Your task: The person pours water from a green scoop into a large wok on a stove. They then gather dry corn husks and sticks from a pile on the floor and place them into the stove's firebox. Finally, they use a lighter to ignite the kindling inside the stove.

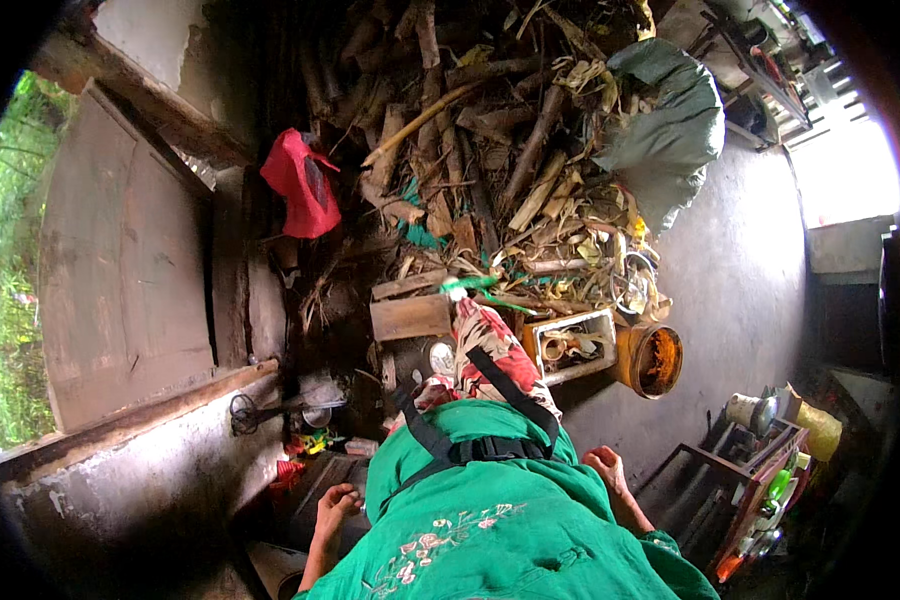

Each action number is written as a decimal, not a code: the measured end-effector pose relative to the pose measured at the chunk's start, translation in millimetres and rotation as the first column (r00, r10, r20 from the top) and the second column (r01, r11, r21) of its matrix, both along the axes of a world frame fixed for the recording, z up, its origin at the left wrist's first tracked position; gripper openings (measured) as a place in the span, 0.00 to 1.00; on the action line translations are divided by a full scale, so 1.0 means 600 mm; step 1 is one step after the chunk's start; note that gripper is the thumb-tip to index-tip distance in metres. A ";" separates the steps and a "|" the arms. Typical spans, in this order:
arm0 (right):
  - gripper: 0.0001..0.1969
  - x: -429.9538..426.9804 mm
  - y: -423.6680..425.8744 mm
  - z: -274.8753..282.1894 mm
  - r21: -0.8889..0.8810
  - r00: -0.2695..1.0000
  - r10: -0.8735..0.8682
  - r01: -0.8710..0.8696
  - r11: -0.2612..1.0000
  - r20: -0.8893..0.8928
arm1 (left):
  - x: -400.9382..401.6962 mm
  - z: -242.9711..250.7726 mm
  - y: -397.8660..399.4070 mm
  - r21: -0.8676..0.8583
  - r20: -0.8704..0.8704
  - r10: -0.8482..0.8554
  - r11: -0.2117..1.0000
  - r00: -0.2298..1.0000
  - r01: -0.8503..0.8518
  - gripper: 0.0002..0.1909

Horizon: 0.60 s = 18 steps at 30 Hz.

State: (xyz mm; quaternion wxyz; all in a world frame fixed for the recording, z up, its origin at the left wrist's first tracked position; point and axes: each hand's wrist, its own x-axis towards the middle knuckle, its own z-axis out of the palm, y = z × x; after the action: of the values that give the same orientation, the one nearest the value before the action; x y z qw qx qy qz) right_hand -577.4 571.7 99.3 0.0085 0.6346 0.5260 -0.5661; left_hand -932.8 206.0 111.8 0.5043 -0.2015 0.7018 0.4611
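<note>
My left hand (337,504) hangs beside my green top (450,502), its fingers curled; whether anything small sits inside them is hidden. On the other side, my right hand (606,463) is closed by the top's edge, with no object showing in it. Before me a large heap of firewood (525,150) mixes split sticks, branches and dry husks. One leg in patterned trousers (495,337) reaches forward to the heap's near edge, where green strips (469,283) lie at the foot. Beside that leg stand a white-rimmed box (570,375) holding dry scraps and a rusty orange bucket (637,360).
A red plastic bag (304,187) hangs left of the heap; a grey-green plastic sheet (664,127) covers its right side. Wooden boards (411,316) lie by my feet. A wooden rack (757,472) with bottles stands at right. A wooden shutter (124,262) is at left.
</note>
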 end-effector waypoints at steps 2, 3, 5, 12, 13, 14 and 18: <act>0.09 0.006 -0.014 0.010 -0.042 0.996 -0.086 0.086 0.995 -0.012 | -0.003 -0.011 -0.013 -0.017 -0.026 -0.066 0.998 0.997 0.066 0.11; 0.09 0.009 -0.018 0.013 -0.075 0.985 -0.172 0.170 0.983 -0.029 | -0.003 -0.006 -0.005 -0.026 -0.060 -0.133 0.991 0.989 0.131 0.10; 0.10 0.023 -0.034 0.026 -0.084 0.994 -0.112 0.110 0.990 -0.016 | -0.020 -0.014 0.010 -0.029 -0.001 -0.122 0.992 0.993 0.122 0.09; 0.08 0.036 -0.091 0.025 -0.150 0.966 -0.254 0.259 0.954 0.053 | -0.129 -0.064 0.019 -0.057 -0.098 -0.338 0.941 0.936 0.334 0.08; 0.08 0.029 -0.088 0.031 -0.160 0.961 -0.273 0.277 0.948 0.042 | -0.157 -0.128 -0.061 0.020 -0.190 -0.376 0.922 0.907 0.387 0.08; 0.10 0.028 -0.091 0.028 -0.194 0.952 -0.303 0.304 0.933 0.033 | -0.174 -0.127 -0.039 -0.022 -0.145 -0.404 0.914 0.903 0.405 0.07; 0.10 0.013 -0.089 0.033 -0.249 0.933 -0.359 0.351 0.903 0.014 | -0.194 -0.095 0.040 -0.063 -0.152 -0.564 0.825 0.812 0.561 0.02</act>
State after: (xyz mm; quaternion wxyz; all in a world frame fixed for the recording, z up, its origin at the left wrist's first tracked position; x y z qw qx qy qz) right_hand -569.7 518.1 119.3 -0.0239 0.7045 0.3268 -0.6295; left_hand -1049.3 230.1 55.0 0.5569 0.0497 0.7725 0.3011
